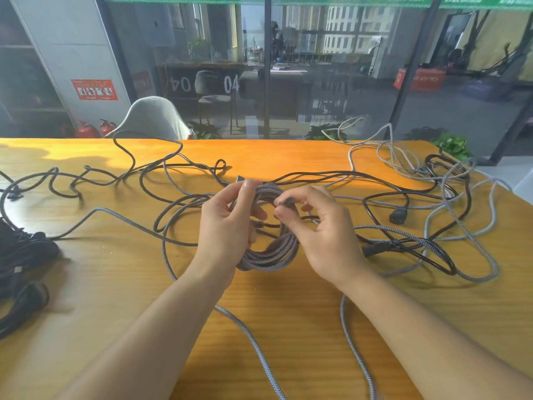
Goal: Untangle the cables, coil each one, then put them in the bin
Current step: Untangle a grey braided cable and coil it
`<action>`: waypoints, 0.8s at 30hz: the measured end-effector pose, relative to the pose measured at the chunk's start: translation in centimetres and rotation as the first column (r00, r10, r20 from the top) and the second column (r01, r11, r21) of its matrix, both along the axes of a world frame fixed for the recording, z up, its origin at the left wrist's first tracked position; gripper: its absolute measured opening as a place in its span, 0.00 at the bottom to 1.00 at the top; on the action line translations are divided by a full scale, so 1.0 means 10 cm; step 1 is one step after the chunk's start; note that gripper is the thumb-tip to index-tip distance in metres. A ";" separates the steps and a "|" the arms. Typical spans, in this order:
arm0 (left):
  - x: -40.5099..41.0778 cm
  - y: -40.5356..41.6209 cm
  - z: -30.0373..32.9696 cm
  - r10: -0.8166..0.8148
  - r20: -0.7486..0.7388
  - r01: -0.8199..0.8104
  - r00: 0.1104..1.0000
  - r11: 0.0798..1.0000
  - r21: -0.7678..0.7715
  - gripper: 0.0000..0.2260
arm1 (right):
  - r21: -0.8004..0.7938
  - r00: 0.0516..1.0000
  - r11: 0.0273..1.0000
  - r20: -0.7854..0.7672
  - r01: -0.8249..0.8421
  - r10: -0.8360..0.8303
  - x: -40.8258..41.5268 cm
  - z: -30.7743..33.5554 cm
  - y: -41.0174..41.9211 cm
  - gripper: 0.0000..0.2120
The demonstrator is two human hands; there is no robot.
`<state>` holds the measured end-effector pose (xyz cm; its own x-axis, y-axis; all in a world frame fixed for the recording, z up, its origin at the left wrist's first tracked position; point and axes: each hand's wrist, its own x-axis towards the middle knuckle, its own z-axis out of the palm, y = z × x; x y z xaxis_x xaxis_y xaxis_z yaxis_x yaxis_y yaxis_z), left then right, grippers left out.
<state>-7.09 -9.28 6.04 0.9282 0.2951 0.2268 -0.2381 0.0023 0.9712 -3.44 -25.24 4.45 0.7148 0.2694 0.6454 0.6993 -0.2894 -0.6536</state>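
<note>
Holding a grey braided coil (271,255) above the wooden table (288,313), we have our left hand (227,226) curled around its loops while our right hand (320,232) pinches the cable's end against the coil; loose black cables (383,183) sprawl all around.

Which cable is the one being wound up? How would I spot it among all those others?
Start at the orange table and find the two hands over its middle. The left hand holds a grey braided coil, and the right hand pinches its end. Every other cable sprawls loose; only this one is a tidy ring of loops.
</note>
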 end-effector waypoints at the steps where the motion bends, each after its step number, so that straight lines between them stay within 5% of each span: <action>1: 0.00 0.02 0.00 0.021 0.011 -0.021 1.000 1.000 0.004 0.12 | 0.077 0.996 0.997 -0.083 -0.031 0.037 -0.01 0.02 0.00 0.06; 5: 0.01 0.05 0.03 0.062 0.044 -0.063 0.997 0.998 0.021 0.11 | 0.417 0.947 0.901 -0.227 -0.116 0.227 -0.07 0.12 0.03 0.04; 8: 0.02 0.06 0.05 0.062 0.040 -0.062 0.997 0.998 0.012 0.11 | 0.522 0.934 0.846 -0.236 -0.112 0.270 -0.09 0.17 0.04 0.04; 14: -0.01 0.09 0.16 -0.024 -0.028 0.022 0.999 0.997 -0.081 0.22 | 0.612 0.914 0.786 -0.264 -0.087 0.307 -0.12 0.25 -0.02 0.07; 24: 0.06 0.27 0.05 -0.078 -0.048 0.062 0.996 0.961 -0.270 0.13 | 0.466 0.909 0.884 -0.356 -0.029 0.218 0.10 0.14 -0.20 0.10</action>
